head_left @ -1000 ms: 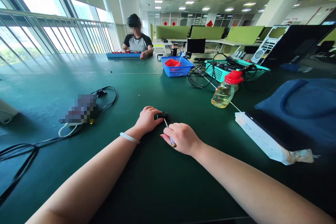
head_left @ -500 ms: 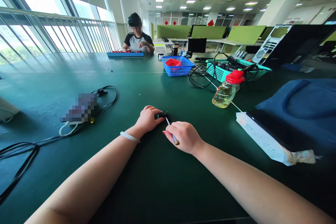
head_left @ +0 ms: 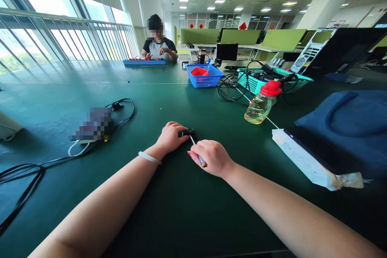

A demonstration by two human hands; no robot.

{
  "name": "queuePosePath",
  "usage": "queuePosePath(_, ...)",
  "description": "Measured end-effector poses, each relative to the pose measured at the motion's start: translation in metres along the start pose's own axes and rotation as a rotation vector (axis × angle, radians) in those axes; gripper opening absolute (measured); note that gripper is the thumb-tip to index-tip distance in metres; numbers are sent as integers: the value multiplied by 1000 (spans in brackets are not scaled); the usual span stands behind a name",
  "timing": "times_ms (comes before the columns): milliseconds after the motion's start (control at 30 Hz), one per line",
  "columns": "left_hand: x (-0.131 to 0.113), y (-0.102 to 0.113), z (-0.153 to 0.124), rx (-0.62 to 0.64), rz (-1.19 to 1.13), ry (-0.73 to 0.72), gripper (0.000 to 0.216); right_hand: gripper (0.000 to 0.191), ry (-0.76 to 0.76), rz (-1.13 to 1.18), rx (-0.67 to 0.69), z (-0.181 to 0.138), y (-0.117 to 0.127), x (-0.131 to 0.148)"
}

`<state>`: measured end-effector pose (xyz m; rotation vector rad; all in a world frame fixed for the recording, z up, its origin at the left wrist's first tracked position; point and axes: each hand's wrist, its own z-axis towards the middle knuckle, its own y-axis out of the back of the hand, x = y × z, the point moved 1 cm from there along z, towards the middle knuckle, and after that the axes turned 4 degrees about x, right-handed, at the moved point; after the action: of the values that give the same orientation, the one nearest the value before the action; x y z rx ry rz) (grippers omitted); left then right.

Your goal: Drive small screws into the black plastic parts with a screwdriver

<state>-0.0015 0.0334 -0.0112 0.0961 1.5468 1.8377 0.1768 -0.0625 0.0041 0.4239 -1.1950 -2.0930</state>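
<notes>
I can read no word, number or brand anywhere in front of me. The long white paper packet (head_left: 298,157) to my right carries faint bluish printed characters (head_left: 288,145), too small and blurred for me to make out. Far off, above the light-green rectangular partition panels (head_left: 238,37), I see red diamond-shaped signs (head_left: 242,26), their markings illegible.
</notes>
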Motion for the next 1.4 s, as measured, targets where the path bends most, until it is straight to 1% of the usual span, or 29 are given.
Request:
queuePosePath(267,-3,0,-1,10,2,-108,29,32,-100,51,-48,0,4,-8)
queuePosePath(367,-4,0,-1,14,2,-125,29,31,-194,106,-54,0,4,-16)
queuePosePath(433,-4,0,-1,19,0,-128,30,26,-276,167,-79,-1,4,-22)
queuePosePath(500,-4,0,-1,23,-2,-123,30,18,-361,259,-147,-1,4,-28)
queuePosePath(567,-4,0,-1,29,-2,-121,31,18,-443,399,-225,-2,4,-34)
queuePosePath(633,-5,-1,-2,41,1,-124,34,25,-528,563,-266,-3,3,-39)
queuePosePath(767,-5,-2,-2,78,9,-122,43,44,-670,856,-271,-5,-4,-49)
queuePosePath(900,-5,-2,-1,89,-6,-134,40,50,-746,1056,-284,-3,-13,-57)
queuePosePath(967,-5,-1,-1,93,-3,-147,40,49,-777,1071,-271,-2,-14,-60)
queuePosePath(1033,-5,-1,-1,100,4,-165,40,44,-779,1016,-226,-1,-11,-59)
queuePosePath(1133,-6,1,0,107,19,-162,39,36,-725,870,-146,0,-4,-52)
queuePosePath(1200,-8,2,-1,113,29,-144,40,33,-683,776,-130,1,0,-47)
queuePosePath(1300,-11,4,-1,123,40,-125,40,34,-643,713,-166,0,4,-42)
queuePosePath(1400,-13,6,-2,131,47,-116,40,36,-639,754,-275,-4,8,-45)
